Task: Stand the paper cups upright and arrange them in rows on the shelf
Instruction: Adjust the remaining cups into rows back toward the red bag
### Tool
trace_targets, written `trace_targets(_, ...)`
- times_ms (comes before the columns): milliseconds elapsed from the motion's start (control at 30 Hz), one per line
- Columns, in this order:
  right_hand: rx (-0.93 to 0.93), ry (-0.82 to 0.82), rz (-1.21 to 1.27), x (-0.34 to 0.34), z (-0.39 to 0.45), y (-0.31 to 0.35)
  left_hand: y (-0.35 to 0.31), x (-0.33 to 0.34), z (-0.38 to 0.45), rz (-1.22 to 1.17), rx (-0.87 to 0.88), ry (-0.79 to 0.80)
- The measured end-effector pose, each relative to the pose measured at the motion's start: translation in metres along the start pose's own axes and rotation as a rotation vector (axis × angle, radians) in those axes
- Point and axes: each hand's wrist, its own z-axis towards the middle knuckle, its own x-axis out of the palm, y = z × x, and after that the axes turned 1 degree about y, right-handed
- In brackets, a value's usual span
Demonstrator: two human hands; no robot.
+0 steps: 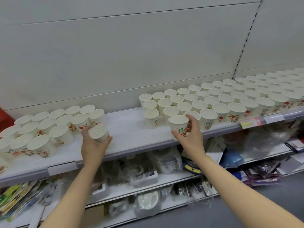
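White paper cups with red and green print stand on a white shelf [131, 129]. A loose cluster of cups [42, 127] fills the shelf's left part. Neat rows of cups [213, 99] run from the middle to the far right. My left hand [93, 145] grips a tilted cup [98, 133] just right of the left cluster. My right hand [190, 135] holds an upright cup [178, 124] at the front left corner of the rows, thumb on its near side and fingers behind it.
A bare stretch of shelf lies between the two groups of cups. Price-tag holders [251, 123] sit on the shelf's front edge. Lower shelves [148, 175] hold bagged goods and packets. A white back panel [115, 55] rises behind the cups.
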Motion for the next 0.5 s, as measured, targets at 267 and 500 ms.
trace_targets(267, -0.103, 0.059, -0.316, 0.019, 0.027, -0.009, -0.090, 0.084, -0.039, 0.013, 0.232, 0.306)
trace_targets(500, -0.072, 0.092, -0.426, 0.031, 0.031, -0.019, -0.098, 0.100, -0.047, 0.094, 0.243, 0.371)
